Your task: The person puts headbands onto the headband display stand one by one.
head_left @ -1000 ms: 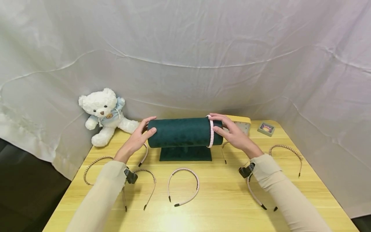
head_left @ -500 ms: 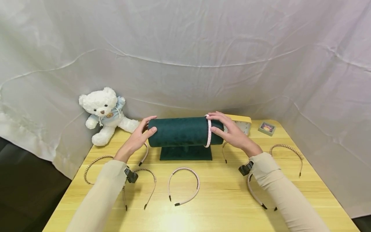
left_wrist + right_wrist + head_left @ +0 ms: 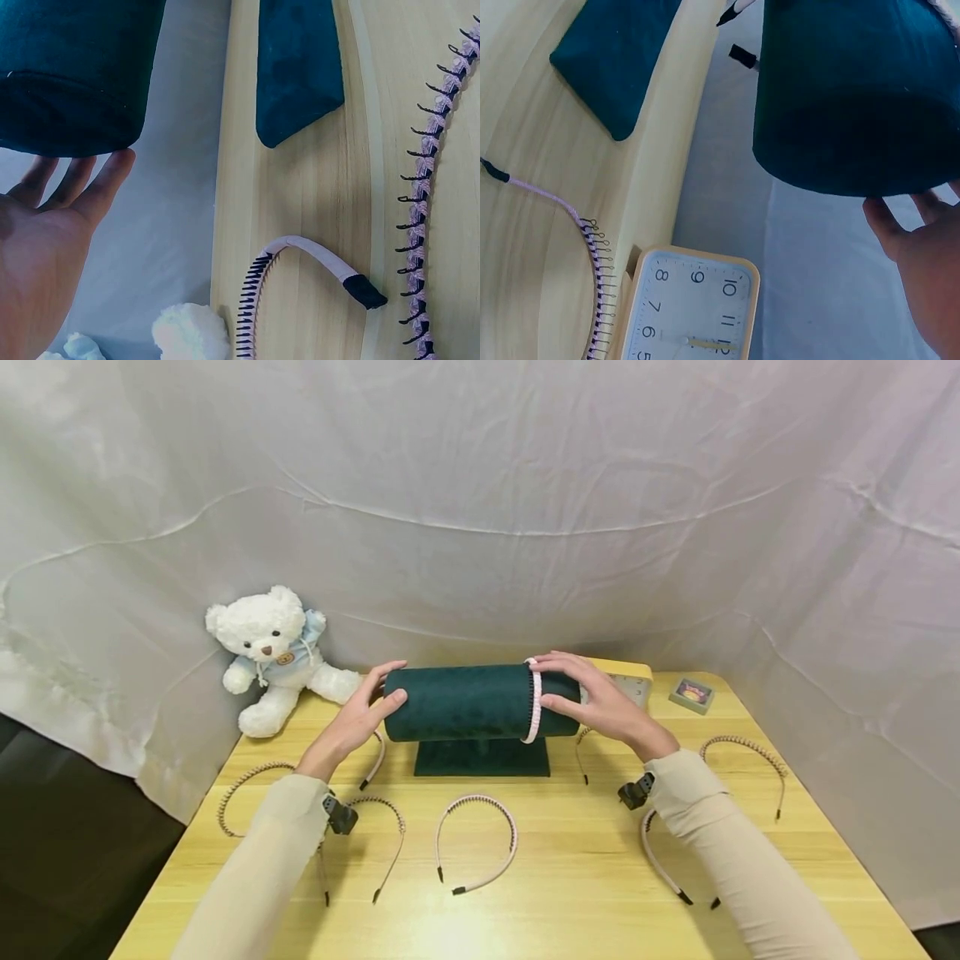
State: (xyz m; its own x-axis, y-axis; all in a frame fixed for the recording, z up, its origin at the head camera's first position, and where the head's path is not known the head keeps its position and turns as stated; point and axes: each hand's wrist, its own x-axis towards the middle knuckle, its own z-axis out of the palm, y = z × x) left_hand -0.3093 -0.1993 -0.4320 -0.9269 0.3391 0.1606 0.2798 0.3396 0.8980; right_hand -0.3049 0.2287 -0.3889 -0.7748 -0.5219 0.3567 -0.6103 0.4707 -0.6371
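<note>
Laid out nearest on the surface (image 3: 570, 910): loose headbands (image 3: 477, 797). Beyond, gripping with the left hand (image 3: 352, 720) the left end of a dark green velvet roll (image 3: 457, 703), set with its long axis left to right. Pinching with the right hand (image 3: 606, 703) a pink headband (image 3: 535, 706), looped crosswise over the roll near its right end. Showing below the roll only from the right wrist: two black tips (image 3: 742, 55), pointing down. Legible there too: most numerals on a clock (image 3: 690, 304), partly hidden in the head view. Farthest, at left: a white teddy bear (image 3: 283, 670).
</note>
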